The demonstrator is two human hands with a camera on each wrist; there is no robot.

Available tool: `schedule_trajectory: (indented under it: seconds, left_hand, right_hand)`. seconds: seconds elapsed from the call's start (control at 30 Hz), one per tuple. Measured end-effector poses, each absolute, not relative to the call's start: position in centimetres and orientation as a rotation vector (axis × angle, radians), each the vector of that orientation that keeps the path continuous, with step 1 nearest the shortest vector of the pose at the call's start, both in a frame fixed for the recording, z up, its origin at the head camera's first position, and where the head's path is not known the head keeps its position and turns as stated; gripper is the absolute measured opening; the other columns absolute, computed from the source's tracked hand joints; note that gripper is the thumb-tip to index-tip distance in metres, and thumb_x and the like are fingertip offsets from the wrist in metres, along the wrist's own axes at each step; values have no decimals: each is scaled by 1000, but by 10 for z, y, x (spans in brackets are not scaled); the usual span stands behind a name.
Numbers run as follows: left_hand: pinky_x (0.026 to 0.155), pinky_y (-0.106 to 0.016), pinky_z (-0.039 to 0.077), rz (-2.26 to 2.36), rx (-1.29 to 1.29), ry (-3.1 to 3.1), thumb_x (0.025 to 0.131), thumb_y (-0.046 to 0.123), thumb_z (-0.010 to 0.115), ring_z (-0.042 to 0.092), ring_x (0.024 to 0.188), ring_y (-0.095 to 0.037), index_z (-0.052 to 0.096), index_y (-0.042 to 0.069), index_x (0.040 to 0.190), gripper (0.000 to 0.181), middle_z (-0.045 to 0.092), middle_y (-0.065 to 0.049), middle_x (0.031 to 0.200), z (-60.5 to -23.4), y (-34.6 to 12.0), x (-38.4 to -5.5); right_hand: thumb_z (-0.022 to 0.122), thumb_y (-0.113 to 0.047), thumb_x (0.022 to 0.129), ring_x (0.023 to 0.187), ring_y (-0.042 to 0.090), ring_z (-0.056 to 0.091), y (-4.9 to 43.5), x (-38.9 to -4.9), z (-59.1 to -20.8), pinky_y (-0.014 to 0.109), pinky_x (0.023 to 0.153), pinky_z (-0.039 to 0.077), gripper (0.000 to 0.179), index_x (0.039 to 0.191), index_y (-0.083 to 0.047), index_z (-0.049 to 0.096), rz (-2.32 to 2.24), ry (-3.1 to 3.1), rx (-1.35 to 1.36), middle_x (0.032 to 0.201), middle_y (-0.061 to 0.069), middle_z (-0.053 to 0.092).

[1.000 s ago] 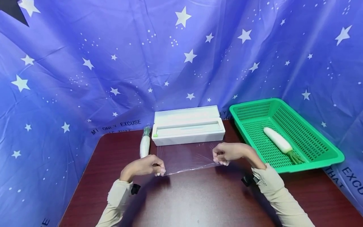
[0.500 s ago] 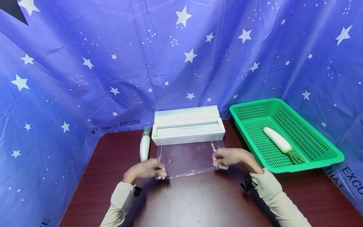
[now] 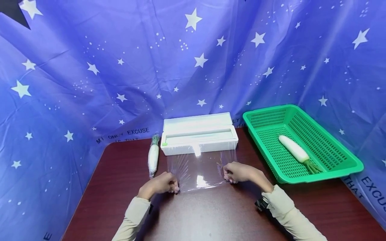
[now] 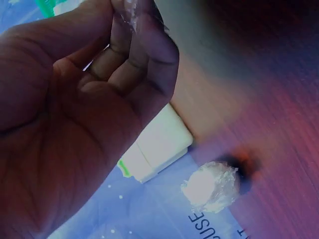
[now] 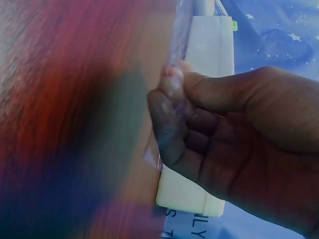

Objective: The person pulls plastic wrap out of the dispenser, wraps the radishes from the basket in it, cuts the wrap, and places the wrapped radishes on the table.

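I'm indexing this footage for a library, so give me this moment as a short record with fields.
Left hand: pinches a near corner of the clear film
Right hand: pinches the opposite near corner
Film: stretched between hands, reaching the white box
Box lid: open
Green basket: holds one unwrapped radish
Wrapped radish: on the table, left of box

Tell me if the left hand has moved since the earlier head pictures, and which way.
Yes: in the head view, the left hand has shifted nearer the camera wearer, away from the white box, and slightly right.
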State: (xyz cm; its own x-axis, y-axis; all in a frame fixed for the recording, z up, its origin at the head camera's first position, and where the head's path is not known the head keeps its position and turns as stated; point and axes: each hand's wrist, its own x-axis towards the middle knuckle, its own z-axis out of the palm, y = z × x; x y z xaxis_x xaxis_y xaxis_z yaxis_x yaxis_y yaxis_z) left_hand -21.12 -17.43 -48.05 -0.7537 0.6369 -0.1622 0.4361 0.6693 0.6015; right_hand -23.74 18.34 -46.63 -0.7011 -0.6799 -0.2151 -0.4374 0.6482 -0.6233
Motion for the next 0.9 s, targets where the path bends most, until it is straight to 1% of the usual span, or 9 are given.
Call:
schedule_trajectory:
  seconds: [0.1,0.23,0.33,0.43,0.53,0.63,0.73,0.83,0.9]
  left_hand:
    - [55,-18,42,768,854,2552,93,-1,73,47,60,2,68,6,72,23,58,8,65,-485,-174,-209]
    - [55,-17,40,748,926,2597,92,1,76,44,59,4,68,6,70,23,55,9,64,-488,-173,-207]
    - [56,-16,40,723,990,2644,89,3,78,43,60,5,71,8,71,20,58,9,64,-487,-173,-206]
    - [56,-17,41,706,988,2684,88,5,81,42,61,5,74,9,72,17,62,10,66,-483,-174,-204]
    - [57,-17,43,699,945,2714,87,8,82,44,61,5,76,10,73,15,66,11,67,-480,-174,-202]
    - [57,-18,42,690,896,2728,87,11,83,43,60,4,75,11,70,19,62,13,64,-478,-174,-201]
    - [55,-18,39,691,857,2718,88,16,84,41,59,4,74,13,69,21,56,17,63,-478,-174,-199]
    - [52,-18,35,702,842,2714,90,19,82,37,56,4,73,11,67,27,50,20,60,-478,-173,-198]
    - [51,-18,32,707,837,2722,93,19,80,35,54,3,69,10,63,33,44,20,57,-478,-173,-197]
  right_hand:
    - [58,5,101,57,1,50,183,-237,-470,16,53,40,24,79,-5,59,-804,2418,-838,65,-4,57]
    - [58,6,99,56,1,50,183,-236,-473,16,52,40,25,76,-5,59,-803,2443,-867,64,-5,56]
    - [61,7,95,55,0,49,184,-237,-472,16,52,40,25,74,-6,61,-791,2460,-874,63,-8,55]
    - [65,7,91,56,0,50,185,-238,-469,17,53,40,22,74,-7,65,-776,2461,-880,63,-9,55]
    - [69,1,94,58,0,51,185,-238,-465,18,55,43,21,75,-7,70,-754,2459,-892,64,-8,59]
    - [69,-10,100,59,1,55,184,-238,-461,19,58,48,27,73,-7,74,-756,2440,-871,65,-4,67]
    - [68,-16,102,59,2,57,184,-238,-457,20,59,50,35,70,-6,74,-748,2413,-852,66,-2,71]
    - [69,-16,101,60,0,56,185,-238,-453,18,59,48,34,70,-6,75,-720,2390,-861,67,-2,72]
    - [69,-13,100,58,-1,51,187,-238,-450,17,56,42,32,70,-6,75,-683,2385,-877,66,-2,71]
